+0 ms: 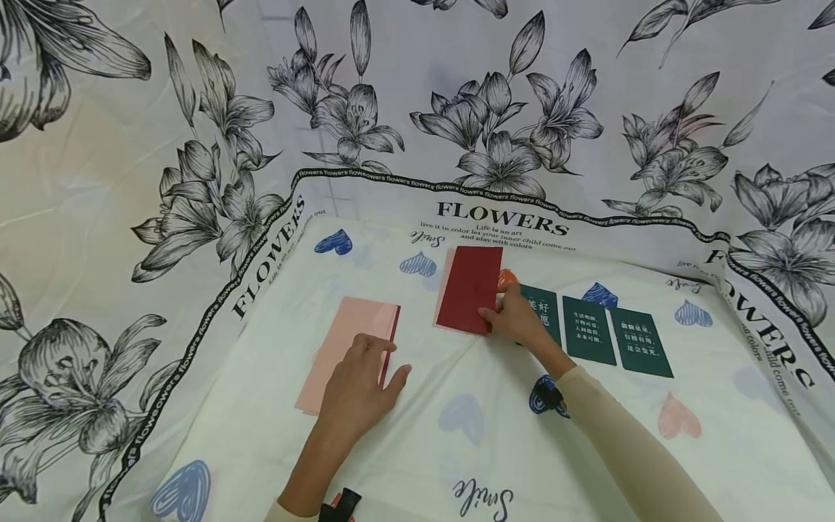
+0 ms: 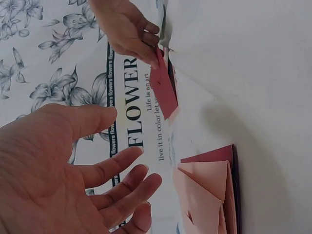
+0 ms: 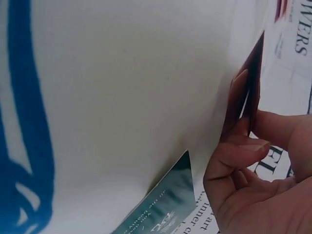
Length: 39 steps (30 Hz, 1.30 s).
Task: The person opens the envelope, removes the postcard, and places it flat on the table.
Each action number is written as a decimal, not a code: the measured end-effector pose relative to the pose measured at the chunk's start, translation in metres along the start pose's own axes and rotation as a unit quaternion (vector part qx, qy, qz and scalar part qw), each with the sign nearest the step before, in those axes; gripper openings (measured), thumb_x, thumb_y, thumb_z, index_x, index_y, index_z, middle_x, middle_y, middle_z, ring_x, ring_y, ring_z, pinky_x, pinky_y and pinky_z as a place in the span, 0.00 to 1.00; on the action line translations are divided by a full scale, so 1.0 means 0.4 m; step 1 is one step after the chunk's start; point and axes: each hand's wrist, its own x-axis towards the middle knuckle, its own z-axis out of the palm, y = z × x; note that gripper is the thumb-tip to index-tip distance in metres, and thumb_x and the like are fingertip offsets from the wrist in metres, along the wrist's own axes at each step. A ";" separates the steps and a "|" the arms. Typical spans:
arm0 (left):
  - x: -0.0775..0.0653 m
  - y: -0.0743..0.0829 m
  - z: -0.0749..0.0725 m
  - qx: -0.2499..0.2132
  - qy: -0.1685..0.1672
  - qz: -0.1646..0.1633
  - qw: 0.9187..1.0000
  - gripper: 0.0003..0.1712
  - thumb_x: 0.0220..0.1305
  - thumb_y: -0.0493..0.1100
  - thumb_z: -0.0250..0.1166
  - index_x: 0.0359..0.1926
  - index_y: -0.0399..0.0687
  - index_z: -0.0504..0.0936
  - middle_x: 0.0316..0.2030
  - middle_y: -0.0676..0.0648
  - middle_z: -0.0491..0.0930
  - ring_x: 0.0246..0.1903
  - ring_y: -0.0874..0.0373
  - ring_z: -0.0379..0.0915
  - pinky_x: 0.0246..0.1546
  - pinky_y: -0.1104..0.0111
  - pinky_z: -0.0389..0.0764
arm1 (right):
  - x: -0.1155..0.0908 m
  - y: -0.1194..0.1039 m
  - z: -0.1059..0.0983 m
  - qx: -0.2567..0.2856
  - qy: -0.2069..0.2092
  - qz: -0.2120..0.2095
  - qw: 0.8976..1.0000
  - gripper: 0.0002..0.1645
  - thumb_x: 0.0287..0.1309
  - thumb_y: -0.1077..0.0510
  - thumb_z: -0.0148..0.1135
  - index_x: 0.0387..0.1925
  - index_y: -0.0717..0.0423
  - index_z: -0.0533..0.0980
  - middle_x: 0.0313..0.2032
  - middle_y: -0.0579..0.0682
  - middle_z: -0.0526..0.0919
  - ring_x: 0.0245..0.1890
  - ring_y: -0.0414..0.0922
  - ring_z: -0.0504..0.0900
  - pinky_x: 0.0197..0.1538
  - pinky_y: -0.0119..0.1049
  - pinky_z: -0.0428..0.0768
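My right hand (image 1: 525, 319) pinches the right edge of a dark red envelope (image 1: 471, 290), with a pink one showing along its left side. In the right wrist view, thumb and fingers hold that envelope (image 3: 254, 83) by its edge, where a gap shows between its layers. My left hand (image 1: 359, 384) is spread, fingers loosely bent, over the near right part of a stack of pink envelopes (image 1: 346, 326) with a red edge on its right. The left wrist view shows this hand (image 2: 87, 180) holding nothing, beside the stack's pink flap (image 2: 202, 190).
Three dark green cards with white writing lie in a row to the right: one (image 1: 544, 304) partly behind my right hand, a middle card (image 1: 589, 330) and a far right card (image 1: 641, 342). A white cloth (image 1: 417, 449) with hearts covers the surface; flower-printed fabric (image 1: 391, 94) rises behind.
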 end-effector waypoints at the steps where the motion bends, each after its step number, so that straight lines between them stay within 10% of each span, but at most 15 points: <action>1: 0.000 0.000 -0.001 -0.001 0.000 0.002 1.000 0.25 0.67 0.53 0.74 0.57 0.43 0.85 0.56 0.42 0.77 0.42 0.47 0.80 0.42 0.54 0.81 | 0.001 0.001 0.001 0.006 0.002 -0.001 1.000 0.40 0.74 0.51 0.66 0.71 0.68 0.57 0.40 0.61 0.82 0.33 0.50 0.77 0.37 0.42 0.75; 6: -0.003 0.000 -0.004 -0.018 -0.011 -0.002 1.000 0.26 0.68 0.54 0.73 0.60 0.44 0.83 0.57 0.43 0.76 0.46 0.50 0.80 0.43 0.56 0.82 | -0.013 -0.001 -0.005 0.075 0.000 -0.002 0.997 0.38 0.73 0.53 0.67 0.70 0.65 0.57 0.38 0.57 0.83 0.35 0.48 0.76 0.37 0.40 0.73; 14: 0.002 0.007 -0.006 -0.168 -0.065 -0.005 0.984 0.36 0.72 0.62 0.68 0.72 0.53 0.69 0.63 0.54 0.74 0.60 0.57 0.78 0.60 0.53 0.79 | -0.141 -0.060 -0.036 0.204 -0.016 -0.068 0.976 0.38 0.73 0.56 0.67 0.72 0.60 0.56 0.34 0.56 0.83 0.30 0.46 0.77 0.36 0.36 0.75; 21: 0.012 0.044 0.007 -0.260 -0.112 -0.032 0.959 0.46 0.74 0.65 0.64 0.81 0.53 0.58 0.64 0.53 0.75 0.59 0.59 0.78 0.56 0.51 0.81 | -0.262 -0.101 -0.041 0.234 -0.025 -0.103 0.966 0.40 0.72 0.56 0.69 0.74 0.56 0.57 0.36 0.56 0.86 0.29 0.48 0.83 0.38 0.34 0.80; 31: 0.016 0.086 0.029 -0.394 -0.134 0.020 0.909 0.34 0.80 0.53 0.60 0.79 0.61 0.57 0.66 0.52 0.74 0.60 0.51 0.81 0.51 0.58 0.87 | -0.374 -0.130 -0.015 0.258 -0.030 -0.113 0.959 0.40 0.69 0.57 0.72 0.72 0.46 0.59 0.34 0.50 0.87 0.24 0.49 0.79 0.31 0.35 0.81; 39: 0.024 0.101 0.028 -0.406 -0.112 0.023 0.907 0.33 0.82 0.49 0.58 0.79 0.59 0.56 0.62 0.49 0.77 0.56 0.51 0.82 0.51 0.55 0.87 | -0.418 -0.128 0.003 0.244 -0.039 -0.101 0.964 0.39 0.70 0.55 0.71 0.72 0.44 0.58 0.31 0.49 0.85 0.23 0.43 0.78 0.30 0.36 0.81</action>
